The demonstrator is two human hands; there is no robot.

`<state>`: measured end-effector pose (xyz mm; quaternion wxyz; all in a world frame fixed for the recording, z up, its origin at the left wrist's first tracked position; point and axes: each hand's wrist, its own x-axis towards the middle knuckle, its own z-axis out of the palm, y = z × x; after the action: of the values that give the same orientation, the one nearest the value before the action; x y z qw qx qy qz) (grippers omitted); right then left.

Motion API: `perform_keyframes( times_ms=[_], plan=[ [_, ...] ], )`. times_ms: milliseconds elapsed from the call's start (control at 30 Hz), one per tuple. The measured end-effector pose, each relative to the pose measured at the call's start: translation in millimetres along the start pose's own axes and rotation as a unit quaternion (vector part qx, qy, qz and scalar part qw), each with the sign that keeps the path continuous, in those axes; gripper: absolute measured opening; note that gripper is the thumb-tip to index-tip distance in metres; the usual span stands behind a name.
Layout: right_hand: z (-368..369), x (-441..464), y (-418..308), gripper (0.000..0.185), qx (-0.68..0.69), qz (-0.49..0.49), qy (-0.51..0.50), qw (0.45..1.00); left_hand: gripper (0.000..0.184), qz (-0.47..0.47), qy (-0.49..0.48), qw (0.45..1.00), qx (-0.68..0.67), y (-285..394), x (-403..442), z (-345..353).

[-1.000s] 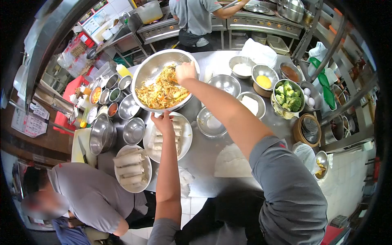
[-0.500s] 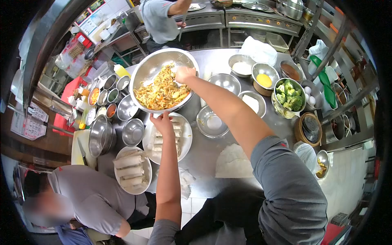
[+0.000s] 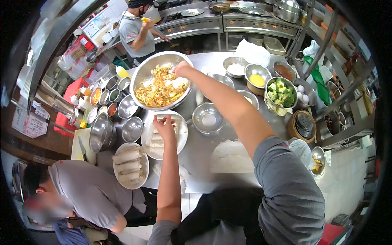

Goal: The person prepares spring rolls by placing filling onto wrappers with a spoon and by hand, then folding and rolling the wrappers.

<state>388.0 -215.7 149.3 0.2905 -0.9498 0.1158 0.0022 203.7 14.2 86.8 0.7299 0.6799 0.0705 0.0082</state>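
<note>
A large steel colander-like bowl (image 3: 140, 73) holds a shredded noodle-and-vegetable filling (image 3: 157, 92). My right hand (image 3: 182, 68) reaches over its far right rim, fingers closed and pointing down; whatever they grip is hidden. Nearer to me, my left hand (image 3: 164, 125) hangs over a white plate (image 3: 184, 141) of pale rolls (image 3: 157, 136), its fingers apart and holding nothing, just off the bowl. Left of it lies an oval plate (image 3: 143, 179) with several more rolls (image 3: 127, 166). A thin pale wrapper sheet (image 3: 232, 157) lies flat on the steel table.
Bowls of egg yolk (image 3: 257, 80), broccoli (image 3: 281, 94) and white eggs (image 3: 302, 93) line the right side. At left sit steel bowls (image 3: 132, 130) and a knife (image 3: 82, 149). One person (image 3: 85, 192) bends close at lower left; another (image 3: 139, 36) stands near the stove.
My left hand has come away from the bowl's near rim and opened over the rolls. My right hand's fingers have shifted inside the bowl. The person by the stove has turned and raised a hand.
</note>
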Motion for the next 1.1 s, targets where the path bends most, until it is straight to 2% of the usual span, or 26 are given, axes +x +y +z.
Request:
perform_keyframes(
  times_ms=[67,167,200,233,267,300,333,400,433,467,500,600,700,800,900,1000,1100],
  plan=[
    [1,11,25,0.037,0.062,-0.053,-0.008,0.997,0.072,-0.007,-0.03,1.0,-0.007,13,-30,9],
    [-84,-93,17,0.035,0.0,-0.183,-0.003,0.983,0.059,0.034,-0.083,0.996,0.012,5,-66,13],
    [-104,-130,18,0.034,0.023,-0.16,-0.019,0.987,0.057,0.044,-0.105,0.993,0.017,-2,-77,10],
    [-124,-166,19,0.033,0.046,-0.137,-0.034,0.989,0.053,0.1,-0.13,0.986,0.022,-18,-84,4],
    [-139,-204,25,0.033,0.133,-0.083,-0.055,0.986,0.047,0.094,-0.145,0.984,0.035,-18,-100,-3],
    [-146,-224,43,0.032,0.048,-0.132,-0.051,0.989,0.043,0.107,-0.155,0.98,0.068,-22,-113,-10],
    [-146,-251,61,0.031,0.087,-0.122,-0.062,0.987,0.04,0.122,-0.162,0.974,0.1,-29,-125,-18],
    [-153,-302,89,0.034,0.021,-0.069,-0.14,0.988,0.033,0.114,-0.179,0.973,0.095,-44,-141,-31],
    [-144,-311,123,0.034,0.041,-0.132,-0.188,0.972,0.033,0.11,-0.187,0.97,0.109,-47,-149,-37],
    [-144,-350,127,0.034,-0.008,-0.122,-0.164,0.979,0.032,0.107,-0.196,0.967,0.124,-50,-156,-40],
    [-137,-374,142,0.034,0.012,-0.091,-0.187,0.978,0.028,0.099,-0.198,0.966,0.132,-50,-162,-41],
    [-97,-433,159,0.028,-0.073,-0.049,-0.155,0.984,0.025,0.164,-0.231,0.942,0.18,-44,-176,-32],
    [-55,-467,163,0.024,-0.164,-0.053,-0.116,0.978,0.026,0.338,-0.316,0.866,0.191,-31,-187,-7],
    [-16,-478,167,0.019,-0.222,-0.109,-0.053,0.967,0.031,0.387,-0.422,0.789,0.221,-29,-200,15],
    [1,-487,158,0.012,-0.29,-0.156,0.017,0.944,0.037,0.41,-0.49,0.73,0.241,-42,-205,20],
    [5,-499,150,0.009,-0.309,-0.157,0.042,0.937,0.036,0.427,-0.498,0.689,0.306,-52,-210,13],
    [7,-509,147,0.011,-0.304,-0.115,0.052,0.944,0.037,0.41,-0.5,0.698,0.306,-67,-210,6]
  ],
)
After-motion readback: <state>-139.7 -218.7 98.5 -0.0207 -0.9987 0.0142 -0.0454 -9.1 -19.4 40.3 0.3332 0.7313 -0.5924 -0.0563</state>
